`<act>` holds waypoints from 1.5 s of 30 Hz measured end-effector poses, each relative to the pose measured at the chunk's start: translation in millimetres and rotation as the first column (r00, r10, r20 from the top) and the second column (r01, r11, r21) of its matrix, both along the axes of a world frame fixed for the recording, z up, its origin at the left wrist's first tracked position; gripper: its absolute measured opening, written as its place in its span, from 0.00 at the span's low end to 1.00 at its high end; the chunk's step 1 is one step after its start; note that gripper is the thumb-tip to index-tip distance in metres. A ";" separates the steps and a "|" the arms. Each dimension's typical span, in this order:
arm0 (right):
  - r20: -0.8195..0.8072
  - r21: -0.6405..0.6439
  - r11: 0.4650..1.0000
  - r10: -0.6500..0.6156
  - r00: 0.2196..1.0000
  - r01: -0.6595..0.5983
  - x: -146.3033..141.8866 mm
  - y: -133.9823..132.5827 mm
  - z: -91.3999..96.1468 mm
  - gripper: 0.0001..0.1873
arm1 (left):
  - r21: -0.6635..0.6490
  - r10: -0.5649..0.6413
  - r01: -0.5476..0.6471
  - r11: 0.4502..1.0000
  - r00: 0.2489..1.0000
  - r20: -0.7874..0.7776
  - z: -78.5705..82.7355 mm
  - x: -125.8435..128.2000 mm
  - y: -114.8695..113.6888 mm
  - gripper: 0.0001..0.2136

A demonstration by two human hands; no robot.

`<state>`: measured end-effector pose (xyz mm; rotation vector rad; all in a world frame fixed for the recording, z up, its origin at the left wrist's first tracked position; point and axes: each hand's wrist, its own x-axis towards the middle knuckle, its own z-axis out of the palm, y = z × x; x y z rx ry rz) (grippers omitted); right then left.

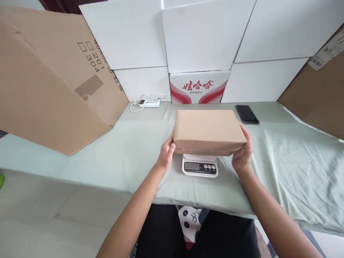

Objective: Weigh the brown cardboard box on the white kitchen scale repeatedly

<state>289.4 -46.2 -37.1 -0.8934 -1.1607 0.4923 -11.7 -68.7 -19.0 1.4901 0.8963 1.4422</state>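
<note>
A closed brown cardboard box [209, 125] is held between my two hands over a white digital kitchen scale [200, 166]. My left hand [167, 152] grips the box's left side, thumb at the front corner. On the opposite side, my right hand [243, 150] is wrapped round the right front corner, its fingers partly hidden. The scale's dark display and round buttons show in front of the box, while its platform is mostly covered. Whether the box rests on the platform or hangs just above it, I cannot tell.
A black phone [247, 114] lies at the back right of the green cloth [107, 157]. A white power strip [149, 103] with a cable lies at the back left. White boxes [199, 36] form a wall behind; large cardboard panels [53, 79] flank the table.
</note>
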 end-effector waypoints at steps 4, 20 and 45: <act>0.038 0.035 0.999 -0.005 0.999 0.004 4.0 0.2 2.5 0.45 | 0.041 0.002 -0.001 0.999 1.000 -0.012 10.9 -0.5 -3.2 0.43; 0.216 -0.058 0.997 0.071 0.974 -0.059 -10.5 123.4 13.3 0.59 | -0.073 0.107 -0.104 0.992 0.994 0.033 4.9 19.4 132.7 0.29; 0.128 -0.180 0.982 0.077 0.989 -0.053 -15.3 104.6 5.1 0.47 | -0.197 0.047 -0.040 0.980 0.998 0.033 -16.7 19.3 129.7 0.30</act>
